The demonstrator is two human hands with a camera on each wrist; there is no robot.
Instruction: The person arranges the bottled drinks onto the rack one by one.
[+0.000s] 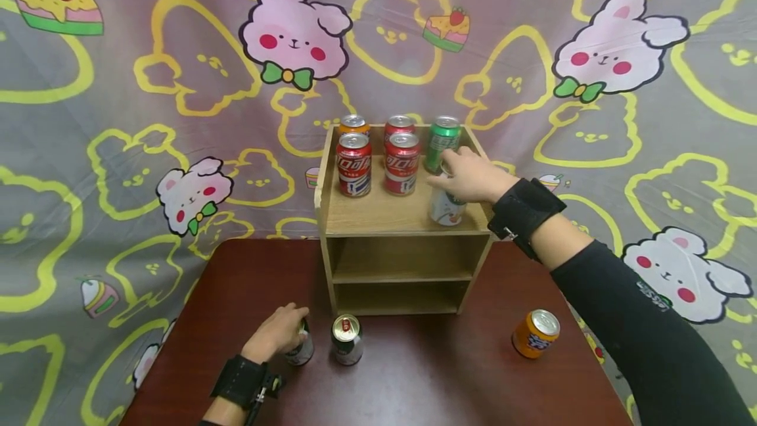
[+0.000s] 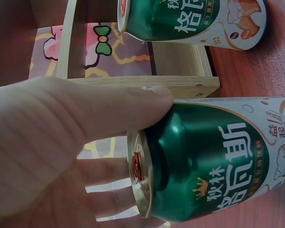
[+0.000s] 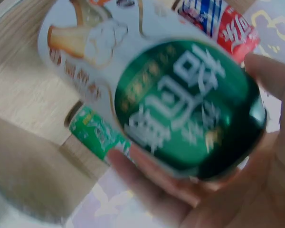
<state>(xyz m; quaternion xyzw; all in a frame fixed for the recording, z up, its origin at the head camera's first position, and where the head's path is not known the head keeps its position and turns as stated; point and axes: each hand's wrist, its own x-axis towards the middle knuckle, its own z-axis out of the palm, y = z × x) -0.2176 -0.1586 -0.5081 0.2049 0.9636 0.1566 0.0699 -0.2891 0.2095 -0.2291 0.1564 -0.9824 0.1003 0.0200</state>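
My right hand (image 1: 473, 176) holds a green-and-white drink can (image 3: 180, 99) near its top, at the front right of the shelf unit's top level. Whether that can touches the board is hard to tell. Behind it stands a green can (image 1: 445, 133). Down on the table, my left hand (image 1: 276, 334) grips another green-and-white can (image 2: 213, 161) round its upper end, thumb on the near side and fingers behind. A matching can (image 1: 347, 340) stands upright just right of it, its gold lid and red tab visible from above.
Two red cola cans (image 1: 353, 166) stand at the front of the wooden shelf unit (image 1: 408, 234), with an orange can (image 1: 353, 125) and a red can (image 1: 399, 125) behind. An orange can (image 1: 535, 334) stands on the right of the dark red table (image 1: 426, 373). A patterned cloth (image 1: 195, 84) hangs behind.
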